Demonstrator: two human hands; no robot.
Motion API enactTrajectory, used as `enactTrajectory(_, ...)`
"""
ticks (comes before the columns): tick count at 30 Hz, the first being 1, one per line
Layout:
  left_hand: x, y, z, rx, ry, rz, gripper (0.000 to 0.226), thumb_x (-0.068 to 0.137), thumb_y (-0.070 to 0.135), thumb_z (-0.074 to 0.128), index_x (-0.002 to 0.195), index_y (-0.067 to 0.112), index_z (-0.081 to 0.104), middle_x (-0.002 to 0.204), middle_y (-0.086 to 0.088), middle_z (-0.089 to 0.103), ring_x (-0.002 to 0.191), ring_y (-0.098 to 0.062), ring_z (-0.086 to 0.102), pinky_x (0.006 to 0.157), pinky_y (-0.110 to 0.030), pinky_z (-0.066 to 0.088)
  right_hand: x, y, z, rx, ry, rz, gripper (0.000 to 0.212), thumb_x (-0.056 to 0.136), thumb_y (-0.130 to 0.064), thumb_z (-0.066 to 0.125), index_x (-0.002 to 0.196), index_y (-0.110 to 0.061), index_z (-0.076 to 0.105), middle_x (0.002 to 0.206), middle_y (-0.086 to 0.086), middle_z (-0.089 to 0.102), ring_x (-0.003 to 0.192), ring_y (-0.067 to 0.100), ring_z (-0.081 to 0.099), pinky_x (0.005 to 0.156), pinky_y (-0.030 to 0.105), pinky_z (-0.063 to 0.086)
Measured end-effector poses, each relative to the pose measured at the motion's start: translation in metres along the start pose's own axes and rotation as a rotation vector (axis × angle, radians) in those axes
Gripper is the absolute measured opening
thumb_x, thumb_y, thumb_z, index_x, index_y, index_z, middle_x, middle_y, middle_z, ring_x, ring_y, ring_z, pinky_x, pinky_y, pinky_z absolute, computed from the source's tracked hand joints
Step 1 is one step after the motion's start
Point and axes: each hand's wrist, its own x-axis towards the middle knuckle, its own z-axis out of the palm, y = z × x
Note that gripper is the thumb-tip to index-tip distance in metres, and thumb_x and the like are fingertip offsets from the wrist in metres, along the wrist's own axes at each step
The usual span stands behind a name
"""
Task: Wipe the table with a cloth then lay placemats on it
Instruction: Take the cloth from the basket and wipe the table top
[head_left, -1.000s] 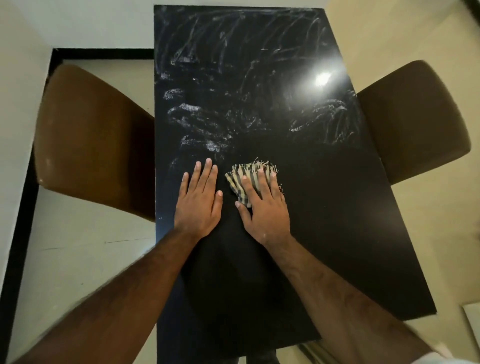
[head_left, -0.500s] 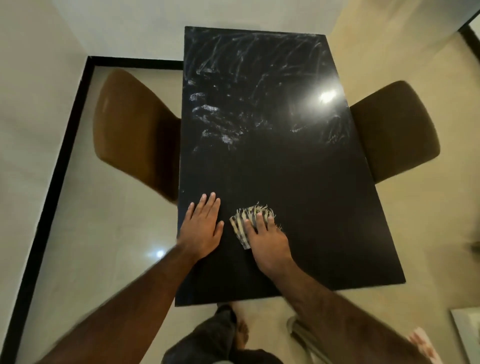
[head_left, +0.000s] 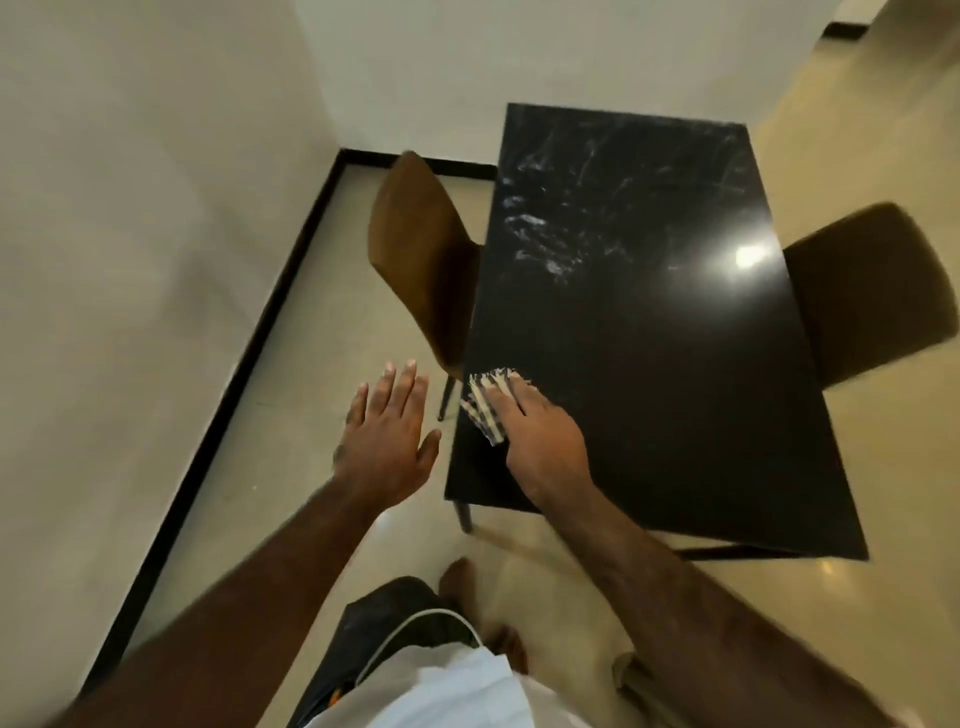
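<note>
Flat-fingered, the right hand (head_left: 540, 441) pins the cloth (head_left: 485, 402) at the table (head_left: 649, 389)'s left edge near the front corner, smears (head_left: 540, 244) dead ahead toward the far end, left hand (head_left: 387, 441) spread, off the side.

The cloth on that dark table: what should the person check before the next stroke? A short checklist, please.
1. Cloth under the wiping hand: ok. The right hand lies flat on it, fingers straight.
2. Cloth on the table: ok, but it sits close to the near left edge.
3. Whole top wiped: not ok. White smears show on the far half.
4. Other hand out of the way: ok. The left hand is open, off the table, above the floor.
5. Placemats ready: cannot tell. None are in view.
</note>
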Motion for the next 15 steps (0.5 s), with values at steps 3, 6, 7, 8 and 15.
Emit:
enactTrajectory(3, -0.029, -0.043, 0.000, -0.013, 0.027, -0.060, 0.086, 0.113, 0.064, 0.026, 0.176, 0.021, -0.014, 0.184, -0.004, -0.023, 0.170, -0.029, -0.022, 0.140, -0.055, -0.002, 0.005, -0.044, 0.002, 0.016, 0.096, -0.081, 0.075, 0.112, -0.017, 0.059, 0.175, -0.036, 0.022, 0.185, 0.001, 0.015, 0.169, 0.028, 0.020, 0.134, 0.053, 0.025)
enactTrajectory(6, -0.039, -0.087, -0.001, -0.060, 0.053, -0.119, 0.090, 0.104, 0.071, 0.010, 0.176, 0.022, -0.016, 0.183, -0.004, -0.025, 0.170, -0.028, -0.024, 0.140, -0.053, -0.004, 0.026, -0.088, 0.006, 0.023, 0.140, -0.155, 0.080, 0.110, -0.011, 0.059, 0.175, -0.038, 0.021, 0.185, 0.000, 0.015, 0.170, 0.027, 0.018, 0.133, 0.052, 0.028)
enactTrajectory(7, -0.039, -0.106, 0.000, -0.067, 0.055, -0.129, 0.092, 0.101, 0.072, 0.006, 0.176, 0.022, -0.016, 0.183, -0.004, -0.026, 0.169, -0.028, -0.024, 0.140, -0.052, -0.004, 0.038, -0.102, 0.008, 0.019, 0.146, -0.186, 0.081, 0.109, -0.009, 0.059, 0.175, -0.037, 0.022, 0.185, 0.001, 0.016, 0.170, 0.027, 0.019, 0.133, 0.051, 0.030)
enactTrajectory(8, -0.039, -0.123, 0.001, -0.064, 0.061, -0.143, 0.094, 0.099, 0.074, 0.001, 0.176, 0.022, -0.017, 0.182, -0.004, -0.027, 0.169, -0.028, -0.025, 0.140, -0.051, -0.005, 0.049, -0.116, 0.011, 0.000, 0.154, -0.215, 0.080, 0.108, -0.010, 0.060, 0.175, -0.036, 0.024, 0.184, 0.002, 0.019, 0.169, 0.027, 0.021, 0.131, 0.052, 0.033)
enactTrajectory(15, -0.007, -0.271, -0.010, -0.117, 0.110, -0.192, 0.095, 0.099, 0.074, -0.002, 0.177, 0.020, -0.012, 0.183, -0.003, -0.024, 0.169, -0.027, -0.026, 0.139, -0.050, -0.008, 0.148, -0.222, 0.026, -0.100, 0.169, -0.273, 0.082, 0.097, -0.007, 0.075, 0.169, -0.027, 0.042, 0.176, 0.012, 0.039, 0.161, 0.036, 0.042, 0.120, 0.056, 0.050)
